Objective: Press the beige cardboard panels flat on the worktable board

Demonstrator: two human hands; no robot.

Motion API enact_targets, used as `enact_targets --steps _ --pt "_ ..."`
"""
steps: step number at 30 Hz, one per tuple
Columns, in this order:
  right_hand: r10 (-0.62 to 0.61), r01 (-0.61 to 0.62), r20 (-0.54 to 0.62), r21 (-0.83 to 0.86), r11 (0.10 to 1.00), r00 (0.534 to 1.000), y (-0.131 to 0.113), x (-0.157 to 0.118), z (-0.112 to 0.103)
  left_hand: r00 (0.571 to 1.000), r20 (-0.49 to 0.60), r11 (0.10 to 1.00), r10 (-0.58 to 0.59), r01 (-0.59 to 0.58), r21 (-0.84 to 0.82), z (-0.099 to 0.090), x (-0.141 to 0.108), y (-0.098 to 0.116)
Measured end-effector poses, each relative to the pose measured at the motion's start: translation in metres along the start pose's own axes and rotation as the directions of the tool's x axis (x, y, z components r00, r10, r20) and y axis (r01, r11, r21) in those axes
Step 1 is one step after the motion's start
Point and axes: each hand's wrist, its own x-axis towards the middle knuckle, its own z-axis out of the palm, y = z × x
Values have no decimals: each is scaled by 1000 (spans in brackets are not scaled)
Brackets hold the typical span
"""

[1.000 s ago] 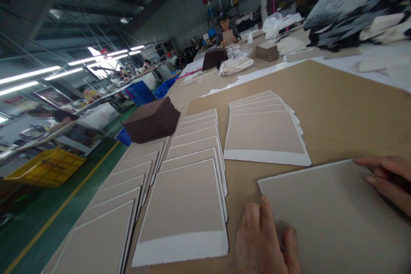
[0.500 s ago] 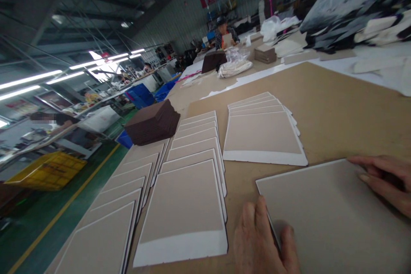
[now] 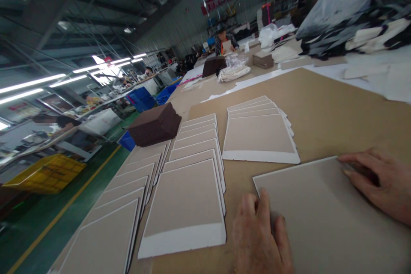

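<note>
A flat grey-beige panel (image 3: 327, 218) with a thin white edge lies on the brown table sheet in front of me, its near part cut off by the frame. At its left edge is my left hand (image 3: 258, 235), fingers along the side and thumb over the top face. My right hand (image 3: 379, 180) grips the far right corner between thumb and fingers. Left of it, similar white-edged panels (image 3: 186, 205) overlap in a fanned row. Another fanned group (image 3: 261, 135) lies beyond my hands, and a third row (image 3: 102, 235) runs along the table's left side.
A stack of dark brown pieces (image 3: 156, 124) stands at the table's left edge. Farther off are a plastic-wrapped bundle (image 3: 234, 70), a stack of boards (image 3: 263, 59) and dark fabric scraps (image 3: 334, 34). A co-worker (image 3: 224, 43) sits at the far end. A yellow bin (image 3: 46, 173) stands on the floor.
Both hands and the panel have shifted slightly left in view, and the camera has tilted a little. The hands keep the same hold, and the fanned rows look unchanged.
</note>
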Motion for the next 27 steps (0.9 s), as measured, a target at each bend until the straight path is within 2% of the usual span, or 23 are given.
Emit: enact_targets --steps 3,5,6,8,10,11,13,17,20,23,27 --pt "-145 140 -57 -76 987 988 -29 1 -15 998 12 998 64 -64 29 -4 4 -5" --pt "-322 318 -38 -89 944 946 -54 -5 -24 996 34 996 79 -80 24 -7 7 -6" --pt "-432 430 -4 -72 900 902 -68 -10 -27 996 39 996 81 -82 17 -9 9 -6" --pt "-623 625 73 -13 780 779 -94 -24 -31 995 30 995 96 -96 4 -11 11 -7" --pt "-689 696 171 27 717 704 -113 -37 -30 991 14 991 136 -136 13 -11 13 -9" --pt "-692 700 211 47 713 690 -117 -43 -29 988 10 987 157 -157 27 -10 14 -11" --pt "-654 660 242 68 748 717 -111 -51 -25 984 18 982 179 -179 54 -7 16 -16" --pt "-464 470 168 4 883 870 -64 -59 -18 987 57 987 148 -151 61 -4 18 -20" --pt "-306 315 119 -61 947 945 -30 -60 -16 990 87 993 108 -113 46 -5 18 -16" --pt "-201 207 129 -41 977 971 -15 -61 -21 993 93 996 74 -78 41 -7 17 -10" --pt "-100 88 188 68 994 977 -10 -65 -36 995 89 997 46 -52 66 -5 15 -1"
